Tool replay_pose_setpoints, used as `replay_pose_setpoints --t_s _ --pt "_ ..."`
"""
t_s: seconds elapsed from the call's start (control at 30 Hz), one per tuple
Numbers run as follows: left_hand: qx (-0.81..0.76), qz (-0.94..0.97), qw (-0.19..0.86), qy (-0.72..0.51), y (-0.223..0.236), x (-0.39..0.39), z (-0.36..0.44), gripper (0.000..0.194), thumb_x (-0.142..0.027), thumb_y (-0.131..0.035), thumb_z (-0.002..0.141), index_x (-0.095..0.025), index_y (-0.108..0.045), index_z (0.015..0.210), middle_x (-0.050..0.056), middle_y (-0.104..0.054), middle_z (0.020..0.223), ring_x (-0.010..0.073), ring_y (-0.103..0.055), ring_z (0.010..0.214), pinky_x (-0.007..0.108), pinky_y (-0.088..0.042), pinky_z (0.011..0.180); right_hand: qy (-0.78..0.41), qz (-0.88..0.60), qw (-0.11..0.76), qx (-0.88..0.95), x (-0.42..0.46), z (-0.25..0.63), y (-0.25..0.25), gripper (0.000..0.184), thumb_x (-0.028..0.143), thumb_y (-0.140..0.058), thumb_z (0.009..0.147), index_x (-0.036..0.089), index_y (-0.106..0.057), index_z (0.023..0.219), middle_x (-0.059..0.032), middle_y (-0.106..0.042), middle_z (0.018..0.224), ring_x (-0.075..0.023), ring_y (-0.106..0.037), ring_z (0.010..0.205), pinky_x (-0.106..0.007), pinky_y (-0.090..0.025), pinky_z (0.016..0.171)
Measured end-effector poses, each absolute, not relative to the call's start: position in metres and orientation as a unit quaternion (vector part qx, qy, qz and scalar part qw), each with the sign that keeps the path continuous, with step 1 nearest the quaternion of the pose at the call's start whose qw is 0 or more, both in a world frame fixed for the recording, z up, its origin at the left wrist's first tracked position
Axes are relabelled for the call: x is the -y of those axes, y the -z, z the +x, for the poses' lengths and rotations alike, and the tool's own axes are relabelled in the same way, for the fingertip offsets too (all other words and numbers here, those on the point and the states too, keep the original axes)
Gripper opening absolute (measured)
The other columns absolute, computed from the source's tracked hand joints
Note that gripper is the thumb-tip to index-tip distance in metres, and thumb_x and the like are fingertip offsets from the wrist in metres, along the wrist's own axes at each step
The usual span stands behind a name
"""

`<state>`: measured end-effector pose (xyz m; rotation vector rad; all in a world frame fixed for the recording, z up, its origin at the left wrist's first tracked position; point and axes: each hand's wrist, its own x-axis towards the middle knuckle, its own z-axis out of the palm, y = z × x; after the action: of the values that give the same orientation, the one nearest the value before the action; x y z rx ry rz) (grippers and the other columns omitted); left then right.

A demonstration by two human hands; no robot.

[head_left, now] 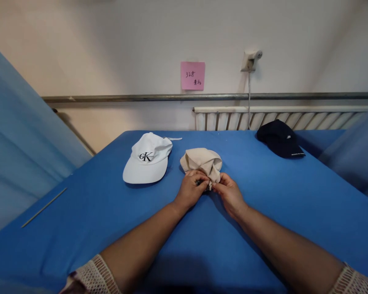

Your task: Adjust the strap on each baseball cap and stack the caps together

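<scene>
Blue-sheeted table; crumpled beige cap mid-table, between white cap and dark cap. Left hand, right hand both pinching its near edge, fingertips close together.

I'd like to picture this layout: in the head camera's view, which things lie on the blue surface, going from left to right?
A thin stick, a white cap, a beige cap, a dark cap.

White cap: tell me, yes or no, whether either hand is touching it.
No, the left hand and right hand are both on the beige cap, with the white cap lying apart from them.
</scene>
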<state>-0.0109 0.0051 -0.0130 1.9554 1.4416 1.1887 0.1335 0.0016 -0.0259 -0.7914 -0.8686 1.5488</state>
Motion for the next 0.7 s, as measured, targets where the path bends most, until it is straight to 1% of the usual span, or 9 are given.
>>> replay_pose_setpoints --t_s 0.1,0.17,0.23,0.27,0.37,0.43,0.5,0.6,0.7 --pt "-0.484 0.754 0.179 -0.406 0.011 0.0 -0.013 0.018 -0.016 -0.065 0.077 -0.022 -0.07 0.093 0.005 -0.068 0.102 0.0223 -0.057 0.104 0.041 -0.042 0.096 -0.667 -0.334 0.577 0.332 -0.002 0.135 0.025 0.02 0.02 -0.076 0.063 0.021 -0.065 0.079 0.0034 -0.063 0.072 -0.0113 -0.052 0.066 -0.024 -0.038 0.063" --pt "-0.461 0.787 0.147 -0.383 0.009 0.004 -0.014 0.032 -0.016 -0.068 0.073 -0.022 -0.065 0.105 0.006 -0.065 0.11 0.0241 -0.054 0.11 0.042 -0.04 0.098 -0.684 -0.324 0.579 0.305 -0.003 0.138 0.024 0.021 0.02 -0.076 0.064 0.022 -0.066 0.082 0.003 -0.066 0.078 -0.0111 -0.055 0.069 -0.024 -0.04 0.065" --pt "-0.453 0.808 0.115 -0.359 0.006 0.006 -0.015 0.04 -0.018 -0.071 0.071 -0.022 -0.061 0.11 0.007 -0.063 0.113 0.0255 -0.052 0.112 0.043 -0.039 0.099 -0.703 -0.307 0.574 0.286 -0.004 0.14 0.023 0.024 0.02 -0.077 0.065 0.022 -0.067 0.086 0.0027 -0.068 0.083 -0.0106 -0.056 0.07 -0.023 -0.042 0.064" --pt "-0.456 0.813 0.099 -0.349 0.004 0.007 -0.015 0.039 -0.019 -0.071 0.072 -0.021 -0.06 0.109 0.007 -0.063 0.111 0.0257 -0.052 0.11 0.043 -0.039 0.098 -0.712 -0.298 0.57 0.281 -0.004 0.141 0.022 0.025 0.019 -0.078 0.065 0.022 -0.067 0.088 0.0025 -0.068 0.084 -0.0104 -0.056 0.07 -0.023 -0.042 0.063" --pt "-0.467 0.82 0.049 -0.327 -0.001 0.008 -0.015 0.02 -0.02 -0.064 0.08 -0.02 -0.061 0.1 0.006 -0.064 0.099 0.0244 -0.054 0.101 0.041 -0.04 0.092 -0.74 -0.269 0.551 0.276 -0.006 0.144 0.02 0.027 0.019 -0.078 0.066 0.022 -0.068 0.091 0.0011 -0.069 0.087 -0.0111 -0.057 0.069 -0.023 -0.043 0.061" --pt "-0.461 0.826 0.022 -0.323 -0.004 0.009 -0.014 0.012 -0.021 -0.06 0.084 -0.02 -0.061 0.096 0.005 -0.064 0.092 0.0229 -0.055 0.095 0.04 -0.04 0.089 -0.755 -0.253 0.541 0.271 -0.007 0.146 0.02 0.027 0.018 -0.077 0.067 0.022 -0.068 0.092 0.0005 -0.07 0.088 -0.0114 -0.058 0.07 -0.023 -0.044 0.062" --pt "-0.449 0.828 -0.003 -0.335 -0.006 0.011 -0.015 0.012 -0.02 -0.058 0.085 -0.021 -0.062 0.097 0.005 -0.065 0.093 0.0222 -0.055 0.094 0.039 -0.04 0.089 -0.769 -0.239 0.53 0.266 -0.008 0.147 0.019 0.026 0.017 -0.077 0.069 0.022 -0.068 0.093 0.0004 -0.07 0.088 -0.0115 -0.059 0.071 -0.024 -0.045 0.064" --pt "-0.435 0.827 -0.043 -0.354 -0.008 0.013 -0.015 0.018 -0.018 -0.056 0.086 -0.021 -0.064 0.102 0.005 -0.066 0.096 0.022 -0.054 0.097 0.04 -0.039 0.091 -0.783 -0.228 0.516 0.262 -0.009 0.15 0.019 0.022 0.019 -0.076 0.07 0.022 -0.068 0.091 -0.0002 -0.07 0.088 -0.0127 -0.06 0.072 -0.026 -0.047 0.067" --pt "-0.418 0.839 -0.07 -0.341 -0.009 0.014 -0.014 0.023 -0.019 -0.056 0.087 -0.023 -0.064 0.109 0.005 -0.066 0.095 0.0217 -0.054 0.096 0.041 -0.039 0.091 -0.782 -0.227 0.518 0.264 -0.01 0.151 0.02 0.022 0.022 -0.076 0.071 0.022 -0.067 0.09 -0.0012 -0.07 0.092 -0.0144 -0.062 0.076 -0.027 -0.047 0.067"
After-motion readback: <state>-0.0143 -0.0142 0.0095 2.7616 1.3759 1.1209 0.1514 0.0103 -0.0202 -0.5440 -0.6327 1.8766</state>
